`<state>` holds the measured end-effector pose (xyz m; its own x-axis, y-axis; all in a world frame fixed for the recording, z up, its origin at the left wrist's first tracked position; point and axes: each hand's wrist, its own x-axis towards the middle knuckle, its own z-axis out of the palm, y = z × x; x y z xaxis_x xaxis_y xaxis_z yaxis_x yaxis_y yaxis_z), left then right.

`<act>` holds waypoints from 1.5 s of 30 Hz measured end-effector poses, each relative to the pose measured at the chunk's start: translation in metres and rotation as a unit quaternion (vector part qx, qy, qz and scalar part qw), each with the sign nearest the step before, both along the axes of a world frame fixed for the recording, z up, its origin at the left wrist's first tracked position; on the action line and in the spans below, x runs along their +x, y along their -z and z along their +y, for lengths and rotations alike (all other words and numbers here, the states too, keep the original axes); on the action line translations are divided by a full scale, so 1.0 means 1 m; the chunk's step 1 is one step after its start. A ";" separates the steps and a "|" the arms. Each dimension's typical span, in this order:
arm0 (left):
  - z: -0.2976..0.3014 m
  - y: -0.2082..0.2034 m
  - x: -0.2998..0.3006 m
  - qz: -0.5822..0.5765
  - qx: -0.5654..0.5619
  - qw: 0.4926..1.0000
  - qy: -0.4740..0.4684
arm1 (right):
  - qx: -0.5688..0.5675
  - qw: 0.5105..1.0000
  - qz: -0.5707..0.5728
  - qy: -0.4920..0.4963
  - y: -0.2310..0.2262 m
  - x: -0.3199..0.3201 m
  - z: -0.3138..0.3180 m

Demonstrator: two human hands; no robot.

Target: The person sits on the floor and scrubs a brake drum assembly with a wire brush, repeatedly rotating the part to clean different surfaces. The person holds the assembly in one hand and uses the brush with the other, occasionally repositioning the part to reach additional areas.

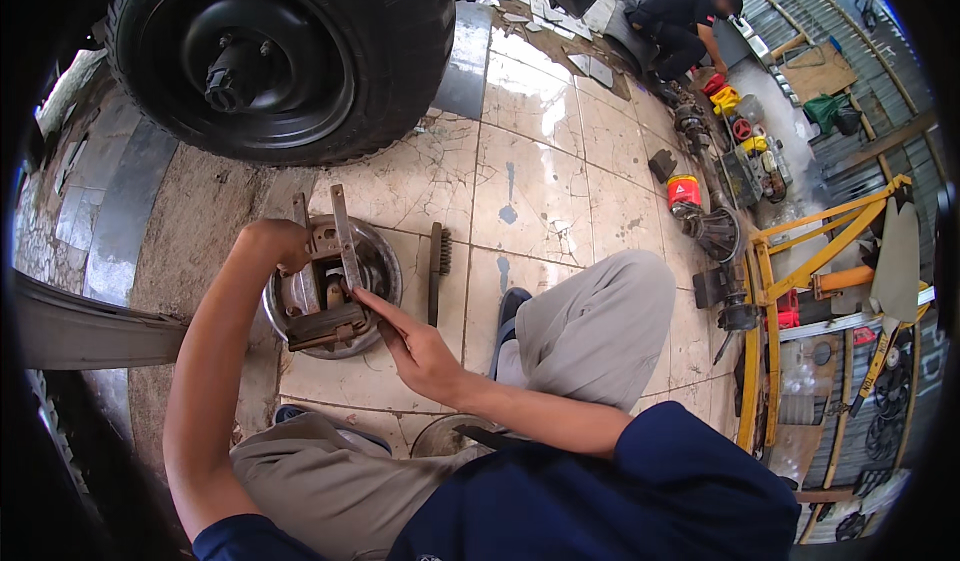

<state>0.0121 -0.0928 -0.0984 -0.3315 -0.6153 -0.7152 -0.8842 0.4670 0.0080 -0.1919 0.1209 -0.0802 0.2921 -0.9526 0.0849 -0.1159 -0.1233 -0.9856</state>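
Observation:
A rusty metal bracket (328,325) with two upright flat bars rests in a round metal basin (388,257) on the floor before me. My left hand (275,245) is closed at the bracket's left side, beside the left bar. Its fingers curl inward, and what they grip is hidden. My right hand (415,349) has its fingers stretched out, the index fingertip touching the bracket near the foot of the right bar (344,233). Just right of the basin, a wire brush (437,273) lies with its bristles facing right.
A large tyre (400,61) on a wheel hub stands beyond the basin. Greasy axle parts (715,223), a red can (683,193) and a yellow metal frame (765,291) line the right side. Another person (680,23) crouches at the far right. Beams (100,333) jut in from the left.

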 end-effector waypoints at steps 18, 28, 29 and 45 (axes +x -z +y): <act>0.033 0.023 0.037 -0.052 0.066 0.996 -0.014 | -0.088 0.993 -0.064 0.049 0.002 0.015 0.012; 0.034 0.026 0.024 -0.011 0.063 0.998 -0.018 | 0.019 0.996 -0.076 0.039 0.006 0.004 0.009; 0.037 0.029 0.023 -0.013 0.067 0.998 -0.016 | 0.071 0.993 -0.084 0.032 0.005 0.005 0.007; 0.027 0.035 0.025 0.008 0.101 0.995 0.012 | 0.089 0.983 -0.139 0.084 0.007 0.012 0.018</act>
